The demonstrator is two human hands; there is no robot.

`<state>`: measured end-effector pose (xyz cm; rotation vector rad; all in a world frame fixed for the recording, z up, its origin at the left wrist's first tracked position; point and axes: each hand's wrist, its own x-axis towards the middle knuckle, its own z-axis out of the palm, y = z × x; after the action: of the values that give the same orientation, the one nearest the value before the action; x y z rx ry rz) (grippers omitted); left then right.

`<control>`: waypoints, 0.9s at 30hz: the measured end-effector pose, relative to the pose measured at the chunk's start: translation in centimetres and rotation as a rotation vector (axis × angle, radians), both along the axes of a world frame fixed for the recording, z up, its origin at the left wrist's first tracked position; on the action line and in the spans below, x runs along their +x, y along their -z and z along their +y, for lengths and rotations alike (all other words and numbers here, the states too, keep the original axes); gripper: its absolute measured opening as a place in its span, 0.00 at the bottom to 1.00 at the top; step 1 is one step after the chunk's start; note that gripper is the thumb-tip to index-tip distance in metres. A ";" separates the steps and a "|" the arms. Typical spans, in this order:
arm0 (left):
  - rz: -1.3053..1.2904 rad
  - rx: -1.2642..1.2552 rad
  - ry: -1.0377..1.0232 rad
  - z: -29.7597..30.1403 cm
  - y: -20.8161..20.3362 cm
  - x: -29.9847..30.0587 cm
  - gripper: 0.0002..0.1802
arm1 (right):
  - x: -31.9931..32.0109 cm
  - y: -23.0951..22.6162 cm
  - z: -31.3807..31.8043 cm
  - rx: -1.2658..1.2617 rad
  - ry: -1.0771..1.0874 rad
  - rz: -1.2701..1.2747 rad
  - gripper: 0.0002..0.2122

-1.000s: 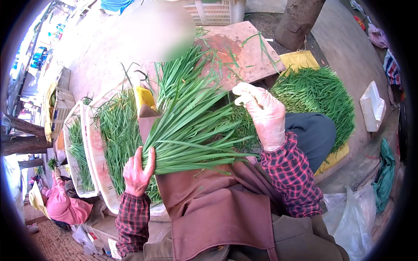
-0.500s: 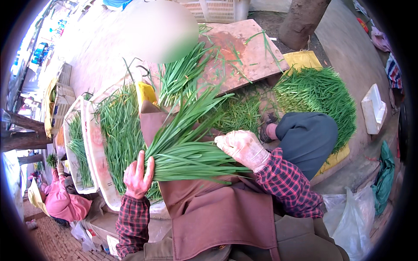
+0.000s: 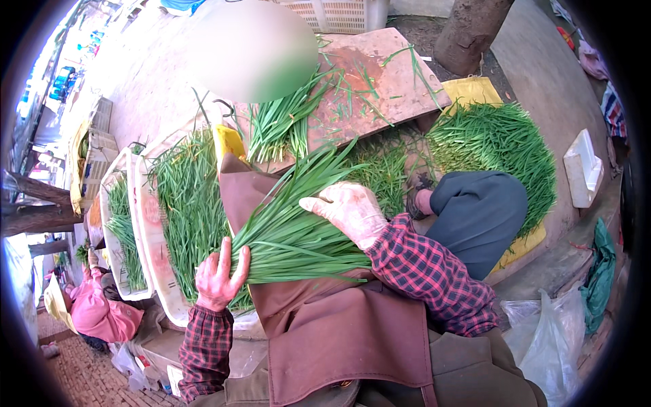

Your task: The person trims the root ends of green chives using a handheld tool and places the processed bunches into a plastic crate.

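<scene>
A large bunch of long green garlic chives lies fanned out across my lap, over the brown apron. My left hand holds the bunch at its left end, thumb and fingers around it. My right hand, in a thin pale glove, rests over the middle of the leaves. Its fingers are curled together with the thumb pointing left; whatever lies between them is hidden.
More chives fill the white crate at my left. A reddish board lies ahead with a pile of chives at its left side. Stacked chives sit on yellow sacking at right, by a clear plastic bag.
My right hand has moved left across the leaves, from their right part to the middle of the bunch. The two spread parts of the bunch now lie closer together. My left hand keeps its hold.
</scene>
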<state>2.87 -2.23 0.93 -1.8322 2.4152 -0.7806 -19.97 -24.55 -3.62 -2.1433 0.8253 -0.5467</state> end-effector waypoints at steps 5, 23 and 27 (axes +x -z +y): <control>0.005 -0.014 0.040 -0.4 -0.2 -0.3 0.21 | 1.4 -0.4 -0.3 0.703 0.028 0.012 0.17; 0.086 -0.032 -0.003 2.6 1.4 1.7 0.22 | -6.1 0.1 -6.8 0.840 0.485 -0.243 0.08; 0.088 -0.016 -0.023 3.0 1.7 2.1 0.22 | -5.2 1.5 -6.3 0.697 0.460 -0.393 0.07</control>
<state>4.96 0.76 -0.78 -1.9369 2.4411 -0.7356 -25.17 -30.85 -5.09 -1.1675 1.0865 -0.7462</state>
